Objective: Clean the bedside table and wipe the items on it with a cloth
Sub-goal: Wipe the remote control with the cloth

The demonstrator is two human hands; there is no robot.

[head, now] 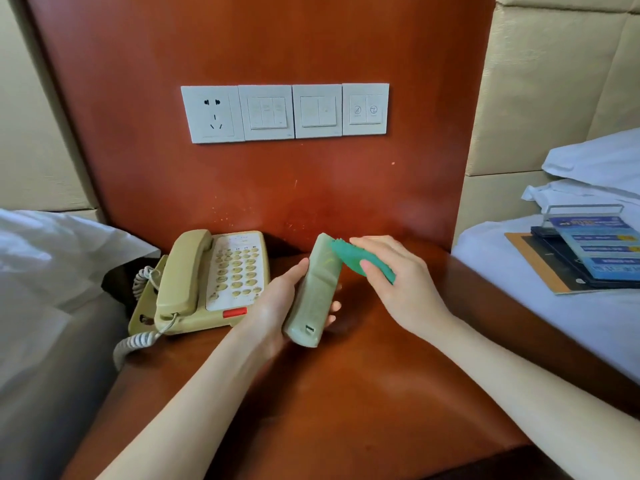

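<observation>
Fingers [330, 308] of the left hand [277, 306] curl from below around a pale green remote control [313, 292], thumb along its left edge, fingertips showing past its right edge; the remote is lifted clear of the bedside table [346, 393], its far end tilted up and away. Head view: the right hand [398, 278] pinches a green cloth [360, 259] between thumb and curled fingers, and the cloth's far end touches the upper right edge of the remote. Just left of the remote, a beige corded telephone [207, 282] rests on the table with its handset in the cradle. On the wooden back panel [311, 188] sits a row of white plates: one socket [211, 114] and three switch plates [317, 110]. A bed at right carries stacked cards [595, 251].
</observation>
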